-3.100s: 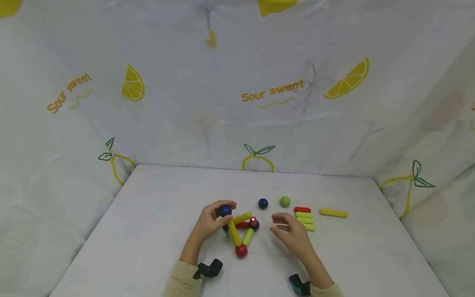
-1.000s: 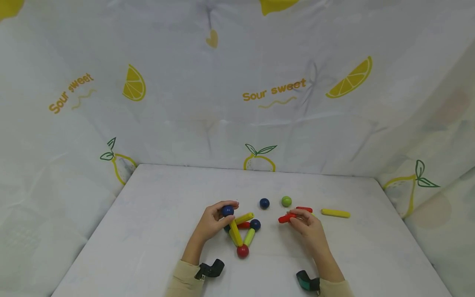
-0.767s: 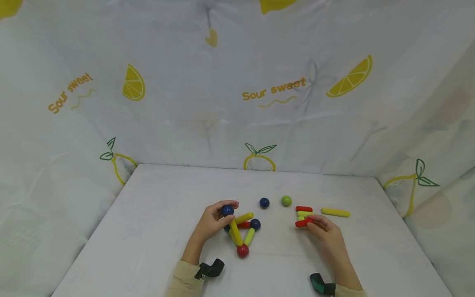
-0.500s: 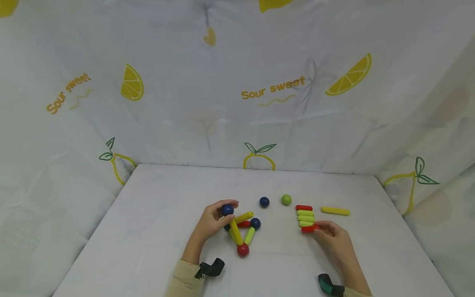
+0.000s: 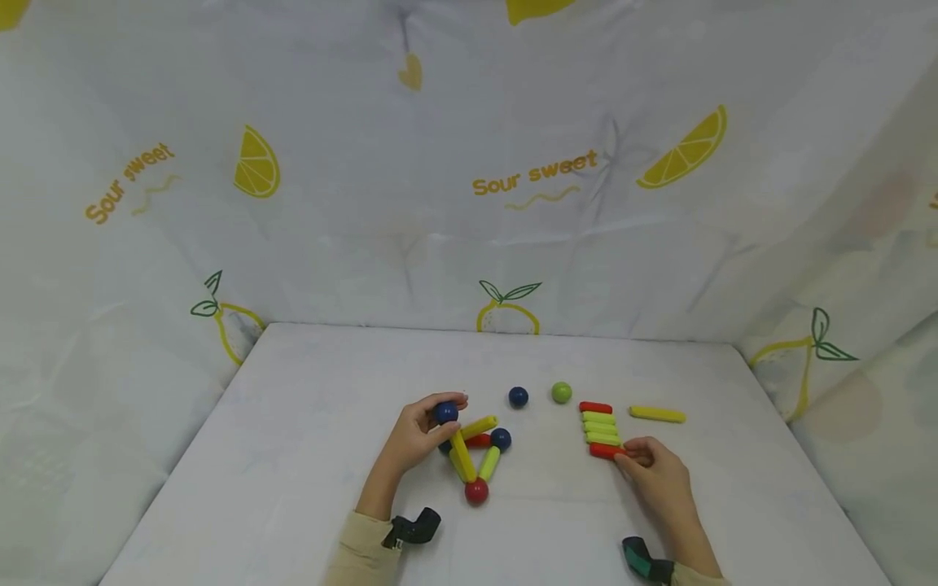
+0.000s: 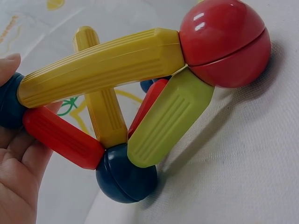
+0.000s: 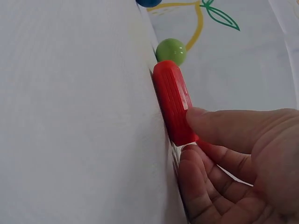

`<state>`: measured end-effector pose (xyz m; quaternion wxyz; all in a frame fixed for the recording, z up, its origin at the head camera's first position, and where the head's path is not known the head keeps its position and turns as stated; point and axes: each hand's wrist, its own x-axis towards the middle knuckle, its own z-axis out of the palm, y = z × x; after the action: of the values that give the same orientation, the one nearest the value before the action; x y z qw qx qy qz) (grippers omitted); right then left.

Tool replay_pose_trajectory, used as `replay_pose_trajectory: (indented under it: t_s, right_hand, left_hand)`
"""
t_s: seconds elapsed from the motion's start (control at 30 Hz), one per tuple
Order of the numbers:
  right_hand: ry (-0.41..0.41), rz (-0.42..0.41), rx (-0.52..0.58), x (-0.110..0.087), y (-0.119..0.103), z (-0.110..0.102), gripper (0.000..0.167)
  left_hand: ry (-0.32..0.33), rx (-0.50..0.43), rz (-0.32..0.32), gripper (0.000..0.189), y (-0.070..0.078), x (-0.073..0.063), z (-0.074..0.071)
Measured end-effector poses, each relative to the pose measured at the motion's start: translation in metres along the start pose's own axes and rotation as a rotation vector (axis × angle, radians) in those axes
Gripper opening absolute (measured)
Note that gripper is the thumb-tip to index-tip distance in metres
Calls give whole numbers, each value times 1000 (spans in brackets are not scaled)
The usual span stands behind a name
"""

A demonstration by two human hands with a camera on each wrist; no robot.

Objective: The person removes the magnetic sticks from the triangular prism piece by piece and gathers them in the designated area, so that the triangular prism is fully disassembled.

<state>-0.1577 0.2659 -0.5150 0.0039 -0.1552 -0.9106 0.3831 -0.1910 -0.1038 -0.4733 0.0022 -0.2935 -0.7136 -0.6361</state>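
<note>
My left hand (image 5: 412, 439) grips a blue ball (image 5: 446, 413) at the top of a frame of magnetic sticks and balls. A yellow stick (image 6: 103, 67) slopes from that ball to a red ball (image 6: 224, 42) on the table. Red and light-green sticks join the lower balls, among them a blue ball (image 5: 501, 439) at the right. Another yellow stick (image 5: 479, 426) rises from the back, its upper end free. My right hand (image 5: 661, 476) pinches the end of a red stick (image 7: 173, 100), which lies at the near end of a row of light-green sticks (image 5: 601, 428).
Another red stick (image 5: 596, 407) lies at the far end of the row. To its right is a loose yellow stick (image 5: 657, 414). A loose blue ball (image 5: 518, 397) and a green ball (image 5: 561, 392) lie behind, on the white table (image 5: 330, 366).
My right hand has taken the red stick off the frame's right blue ball, carried it right and laid it against the near side of the row. The left hand keeps its hold.
</note>
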Motion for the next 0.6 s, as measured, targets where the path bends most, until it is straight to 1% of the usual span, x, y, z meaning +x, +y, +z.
replay_pose_trajectory:
  t_s: [0.1,0.23,0.3,0.37,0.47,0.53,0.6]
  right_hand:
    - [31,2,-14,0,1,2,33]
    - [64,12,4,0,-1,4,36]
    - [67,-1,29,-1,-4,3,38]
    - [50,-33,60,-3,-8,1,42]
    - [-3,-89,121,-7,-19,-1,44]
    - [-43,-125,166,-9,-26,-2,44]
    - [-67,-169,212,-11,-33,1,43]
  left_hand:
    - [-1,2,2,38,0,0,0]
    - [-4,-3,4,39,1,1,-1]
    - [-6,-4,2,39,1,1,-1]
    - [-7,1,-5,39,1,1,-2]
    - [-9,10,-23,39,2,0,-1]
    - [-11,15,-27,39,3,-1,-1]
    - [-12,17,-27,39,3,-2,-1]
